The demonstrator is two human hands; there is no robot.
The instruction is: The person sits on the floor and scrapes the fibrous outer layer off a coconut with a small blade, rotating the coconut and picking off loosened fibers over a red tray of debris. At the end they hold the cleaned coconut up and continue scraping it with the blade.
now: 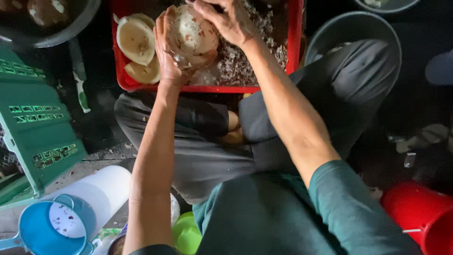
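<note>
My left hand [166,52] cups a round, pale peeled coconut [194,33] with brown flecks, gripping it from the left side. My right hand [229,19] is closed over its top right; whether it also holds a tool is hidden. Both hands work above a red crate [188,88] holding peel shavings [245,56]. Two pale peeled coconut pieces [137,40] lie at the crate's left end, just left of my left hand.
A green plastic crate [33,127] lies tipped at left. A blue scoop [42,231] and white tub [101,189] sit lower left, a red bucket [422,212] lower right, a grey basin [354,28] upper right, and a dark bowl [47,23] upper left.
</note>
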